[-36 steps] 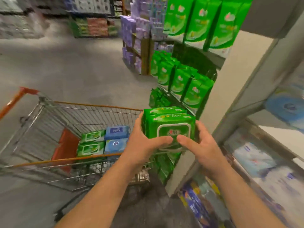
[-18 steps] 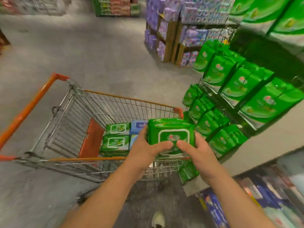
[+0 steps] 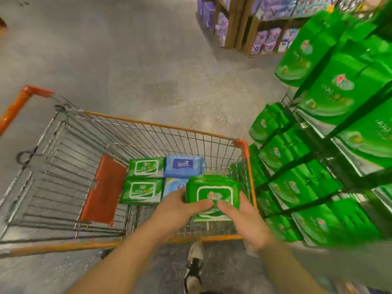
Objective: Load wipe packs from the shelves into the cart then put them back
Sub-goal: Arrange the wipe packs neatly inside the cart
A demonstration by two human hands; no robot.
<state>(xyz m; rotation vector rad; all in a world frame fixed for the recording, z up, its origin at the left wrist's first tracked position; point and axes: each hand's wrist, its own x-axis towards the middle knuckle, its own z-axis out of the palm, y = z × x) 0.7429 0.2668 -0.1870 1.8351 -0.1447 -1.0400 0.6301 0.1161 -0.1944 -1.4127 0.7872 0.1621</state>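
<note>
Head view, looking down into a wire shopping cart (image 3: 148, 132) with orange rim trim. Both hands hold a stack of green wipe packs (image 3: 213, 197) above the cart's near right corner. The left hand (image 3: 178, 209) grips the stack's left end and the right hand (image 3: 244, 219) its right end; each has its thumb laid across the white-framed lid on top and its fingers curled under, out of sight. Holding from both ends probably keeps the soft, loosely stacked packs square and together while they are lowered; how many packs the stack contains cannot be told.

On the cart floor lie two green wipe packs (image 3: 144, 180), one behind the other, beside the folded orange child seat flap (image 3: 104, 189). To their right lie a blue Tempo pack (image 3: 184, 166) toward the far side and another pale blue pack (image 3: 174, 186), partly hidden by the left hand. All lie flat, label up, edge to edge, which leaves the near right corner as the apparent slot for the held stack.

Green packs (image 3: 331, 96) fill the wire shelves (image 3: 297, 168) just right of the cart. Judged from this layout, loading is under way and the return step has not begun.
</note>
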